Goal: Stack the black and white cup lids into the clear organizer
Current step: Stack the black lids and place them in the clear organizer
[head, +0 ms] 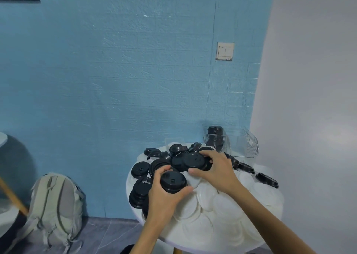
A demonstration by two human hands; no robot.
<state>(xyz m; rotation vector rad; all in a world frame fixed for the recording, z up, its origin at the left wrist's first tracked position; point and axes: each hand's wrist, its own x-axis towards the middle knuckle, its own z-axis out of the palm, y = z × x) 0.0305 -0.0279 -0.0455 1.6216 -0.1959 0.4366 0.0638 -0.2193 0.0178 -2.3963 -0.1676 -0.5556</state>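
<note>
The left hand (164, 199) curls its fingers round a black lid stack (173, 182); the right hand (214, 170) pinches a black lid (194, 161).

A small round white table (133, 180) stands against a blue wall, heaped with black cup lids (140, 169) on its left and far side, white cup lids (222, 205) across the near right, and a clear organizer (241, 143) at the far-right edge.

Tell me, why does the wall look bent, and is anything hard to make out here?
Head view: the wide-angle lens bows the blue wall; dim, flat light; the white lids merge with the white table; the clear organizer shows mainly by glints; black lids stay crisp.
</note>
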